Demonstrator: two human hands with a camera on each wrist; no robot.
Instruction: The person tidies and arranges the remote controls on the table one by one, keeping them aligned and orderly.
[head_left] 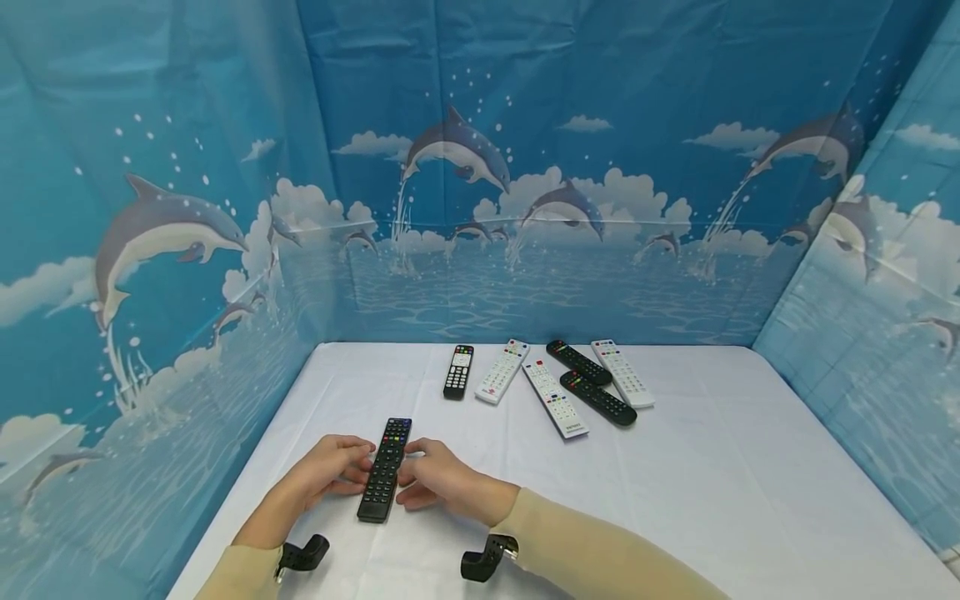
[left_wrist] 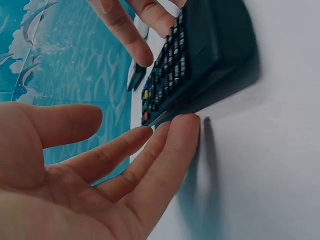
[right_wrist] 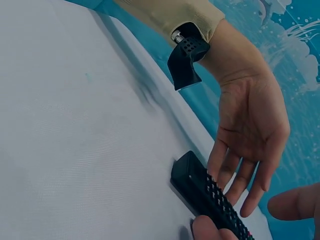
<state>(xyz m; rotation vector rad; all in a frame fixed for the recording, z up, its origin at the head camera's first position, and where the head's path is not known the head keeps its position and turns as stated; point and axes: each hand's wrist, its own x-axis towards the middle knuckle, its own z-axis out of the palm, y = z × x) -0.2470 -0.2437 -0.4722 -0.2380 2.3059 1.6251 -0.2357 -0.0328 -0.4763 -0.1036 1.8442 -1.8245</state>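
Observation:
A black remote control [head_left: 385, 471] with rows of buttons lies lengthwise between my two hands, near the front of the table. My left hand [head_left: 333, 467] is at its left side; in the left wrist view the straight fingertips [left_wrist: 185, 125] reach its lower edge, while the thumb stands apart. On the opposite side is my right hand [head_left: 442, 479], its fingers loosely bent beside the remote. The right wrist view shows the remote's end [right_wrist: 186, 172] close to the cloth, with my left palm [right_wrist: 250, 117] turned inward beyond it. Neither thumb presses on the buttons.
Farther back lie a small black remote [head_left: 458, 372], white remotes [head_left: 502, 372] [head_left: 555, 400] [head_left: 622, 374] and two dark remotes [head_left: 579, 362] [head_left: 598, 398], some touching. White cloth [head_left: 712, 483] covers the table. Dolphin-printed curtains [head_left: 480, 275] enclose the back and sides.

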